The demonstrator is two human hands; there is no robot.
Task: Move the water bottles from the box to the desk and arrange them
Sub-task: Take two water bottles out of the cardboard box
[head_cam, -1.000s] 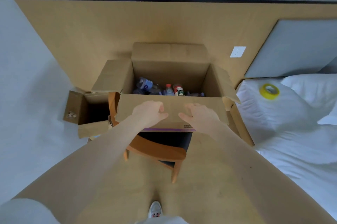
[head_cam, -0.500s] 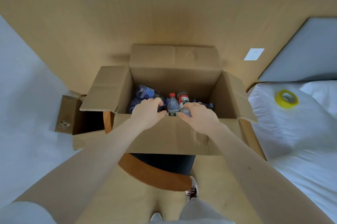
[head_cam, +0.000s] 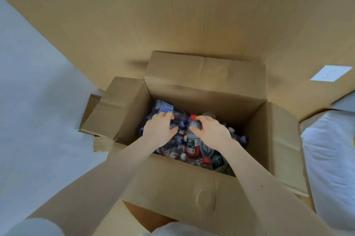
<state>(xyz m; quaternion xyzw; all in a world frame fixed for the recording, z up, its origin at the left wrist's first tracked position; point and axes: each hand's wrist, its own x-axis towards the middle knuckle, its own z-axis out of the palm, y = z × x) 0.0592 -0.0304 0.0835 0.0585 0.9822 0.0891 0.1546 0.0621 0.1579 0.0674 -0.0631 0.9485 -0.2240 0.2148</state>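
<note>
We face a wood panel [head_cam: 134, 34] filling twelve o'clock. Below it sits the box [head_cam: 192, 187], its mouth wide open and its flaps folded out at twelve, three, six and nine. The twelve flap leans against the panel, and the three flap ends just beside the bed [head_cam: 330, 159]. Our forearms cross the six o'clock edge. The bottles [head_cam: 169, 107] lie heaped inside the box. Our left hand [head_cam: 159, 132] lies on the heap toward nine; we cannot tell if it grips. Our right hand [head_cam: 211, 130] curls thumb and forefinger round the red-capped bottle [head_cam: 192, 143] at centre.
</note>
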